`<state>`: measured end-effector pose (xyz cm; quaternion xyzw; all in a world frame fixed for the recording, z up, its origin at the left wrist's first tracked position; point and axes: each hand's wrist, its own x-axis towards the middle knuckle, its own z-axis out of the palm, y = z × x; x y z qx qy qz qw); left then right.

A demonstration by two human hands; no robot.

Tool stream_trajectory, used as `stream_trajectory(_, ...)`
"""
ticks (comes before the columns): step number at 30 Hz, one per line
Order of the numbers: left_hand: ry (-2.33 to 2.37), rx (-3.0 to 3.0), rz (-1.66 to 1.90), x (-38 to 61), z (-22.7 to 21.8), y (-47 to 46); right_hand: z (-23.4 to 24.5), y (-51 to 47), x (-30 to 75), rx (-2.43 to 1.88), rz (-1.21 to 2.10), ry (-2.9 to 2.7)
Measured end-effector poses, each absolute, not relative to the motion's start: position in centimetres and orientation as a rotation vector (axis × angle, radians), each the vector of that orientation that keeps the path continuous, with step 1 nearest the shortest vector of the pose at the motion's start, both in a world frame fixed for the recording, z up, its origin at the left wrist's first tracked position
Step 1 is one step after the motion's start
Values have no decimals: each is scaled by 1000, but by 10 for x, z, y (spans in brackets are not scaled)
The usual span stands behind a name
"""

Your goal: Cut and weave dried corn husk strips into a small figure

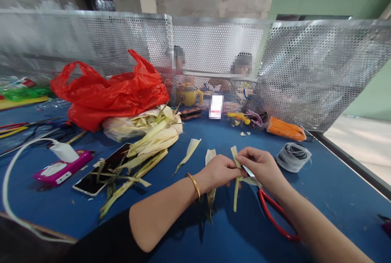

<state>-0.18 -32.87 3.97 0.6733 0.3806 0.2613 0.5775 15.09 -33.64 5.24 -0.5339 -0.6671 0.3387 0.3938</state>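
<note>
**A:** Where are the hands?

**B:** Both are over the blue desk (330, 189), near its middle. The left hand (218, 171) and the right hand (259, 167) meet fingertip to fingertip on a pale green husk strip (236, 193).

**A:** How is each grip?

**B:** The left grip is closed, with thumb and fingers pinched on the upper part of the strip. The right grip is closed too and pinches the strip's top end from the other side. The strip hangs down between the hands. I can't tell whether its lower end touches the desk.

**A:** Anything else close to them?

**B:** A second strip (210, 156) sticks up just behind the left hand and runs on under that wrist, which wears a gold bangle (194, 185). Red-handled scissors (273, 216) lie under the right wrist, and the blade shows just below the palm. I can't tell whether the hand touches them. A coil of pale cord (293, 157) lies near the right hand, on its far side.

**A:** And to the left?

**B:** A loose husk piece (189, 151) lies near the left hand. Beyond it, a pile of husks (149, 136) leans against a red plastic bag (113, 91). Some of the pile's long leaves lie across a dark phone (91, 181). Just beside the phone sits a pink device (62, 170) with a white cable plugged into it.

**A:** What's at the back?

**B:** A perforated metal screen (320, 71) stands along the far edge of the desk. An orange tool (287, 130) lies at its foot and a yellow mug (187, 96) shows through it. Two people sit behind the screen, blurred.
</note>
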Motion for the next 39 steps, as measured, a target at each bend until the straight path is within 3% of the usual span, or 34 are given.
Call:
stream_trajectory(6, 812, 1534, 511, -7, 44, -327, 49, -340, 144, -1374, 543, -1676)
stream_trajectory(18, 941, 1156, 659, -12, 41, -312, 66, -329, 178, -1490, 792, -2006)
stream_trajectory(24, 896, 1109, 631, -9, 42, -316, 57, -327, 173, -1587, 430, -1895)
stream_trajectory(30, 871, 876, 856, -6, 43, -314, 70, -342, 167, -1404, -221, -1784)
stream_trajectory(39, 781, 705, 1050, 2, 39, -316, 36, -349, 132, -1543, 433, -1980)
